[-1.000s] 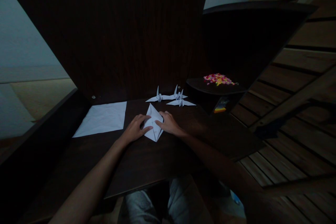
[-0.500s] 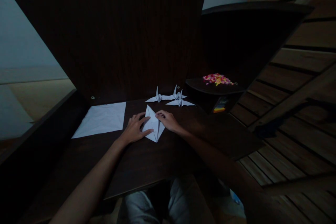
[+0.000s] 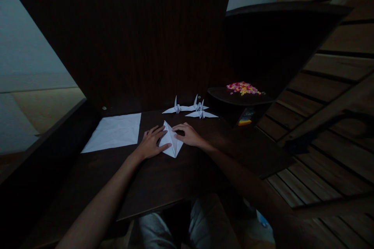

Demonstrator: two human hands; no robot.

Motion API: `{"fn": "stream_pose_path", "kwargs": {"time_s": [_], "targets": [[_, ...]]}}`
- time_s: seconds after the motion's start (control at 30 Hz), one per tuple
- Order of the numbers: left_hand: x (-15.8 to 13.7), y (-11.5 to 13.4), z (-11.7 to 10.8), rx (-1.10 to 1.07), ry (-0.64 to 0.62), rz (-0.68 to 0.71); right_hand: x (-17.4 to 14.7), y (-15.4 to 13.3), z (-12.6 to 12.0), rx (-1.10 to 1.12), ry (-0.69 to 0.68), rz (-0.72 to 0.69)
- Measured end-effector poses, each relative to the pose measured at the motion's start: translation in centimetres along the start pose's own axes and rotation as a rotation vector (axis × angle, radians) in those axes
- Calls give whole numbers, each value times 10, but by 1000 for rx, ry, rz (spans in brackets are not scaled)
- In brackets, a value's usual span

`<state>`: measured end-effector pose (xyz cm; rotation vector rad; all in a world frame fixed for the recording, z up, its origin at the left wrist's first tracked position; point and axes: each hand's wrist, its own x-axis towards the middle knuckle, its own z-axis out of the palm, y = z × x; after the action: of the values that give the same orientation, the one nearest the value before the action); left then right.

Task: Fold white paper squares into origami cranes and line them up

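Note:
A white folded paper (image 3: 171, 149), kite-shaped with a crease down its middle, lies on the dark desk between my hands. My left hand (image 3: 151, 143) rests on its left side, fingers spread and the thumb pressing near the lower middle. On the upper right side, my right hand (image 3: 187, 135) has its thumb and forefinger closed at a flap of the paper. Just beyond stand several things: one paper crane (image 3: 177, 109) at the left, another paper crane (image 3: 196, 106) behind, and a nearer paper crane (image 3: 201, 114) at the right.
A flat white sheet (image 3: 113, 132) lies on the desk (image 3: 152, 186) to the left. Small pink and yellow pieces (image 3: 244, 88) are heaped on a corner shelf (image 3: 222, 95) at the right. A dark upright panel (image 3: 140, 46) closes off the back.
The right flap of the folded paper has moved over toward the middle crease, and my right thumb has shifted lower on it. My left hand stays on the paper's left side.

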<state>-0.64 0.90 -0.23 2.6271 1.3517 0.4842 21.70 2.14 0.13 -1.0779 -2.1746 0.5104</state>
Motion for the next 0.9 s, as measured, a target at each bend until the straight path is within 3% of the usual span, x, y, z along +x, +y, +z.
{"fn": "stream_pose_path", "kwargs": {"time_s": [0.33, 0.63, 0.9], "targets": [[0, 2, 0, -2, -80, 8, -5, 1, -1, -125, -185, -10], [-1, 8, -1, 15, -113, 5, -4, 4, 2, -120, -170, -70], [-2, 7, 2, -57, -147, 62, -5, 1, 3, -167, -274, -116]]}}
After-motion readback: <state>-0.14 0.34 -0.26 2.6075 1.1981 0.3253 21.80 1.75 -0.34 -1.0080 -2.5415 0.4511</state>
